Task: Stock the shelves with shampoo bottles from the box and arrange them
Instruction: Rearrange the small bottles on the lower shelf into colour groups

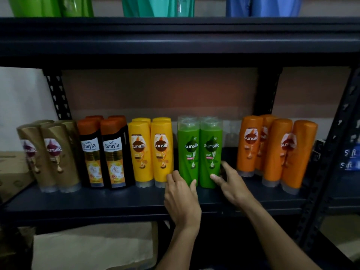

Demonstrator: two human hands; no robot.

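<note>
Two green Sunsilk shampoo bottles (200, 151) stand upright side by side on the dark shelf (116, 201), with more green ones behind them. My left hand (181, 199) rests against the base of the left green bottle, fingers apart. My right hand (231, 184) touches the base of the right green bottle from its right side. Neither bottle is lifted. Left of them stand yellow bottles (152, 151), black Shayla bottles (105, 152) and gold bottles (48, 154). Orange bottles (276, 151) stand to the right, some turned or leaning.
A higher shelf (175, 36) carries green, teal and blue refill pouches (157, 6). A cardboard box (11, 172) sits at the far left. Pale paper or cardboard (93, 248) lies below the shelf. A second rack with blue packs (350, 156) stands at the right.
</note>
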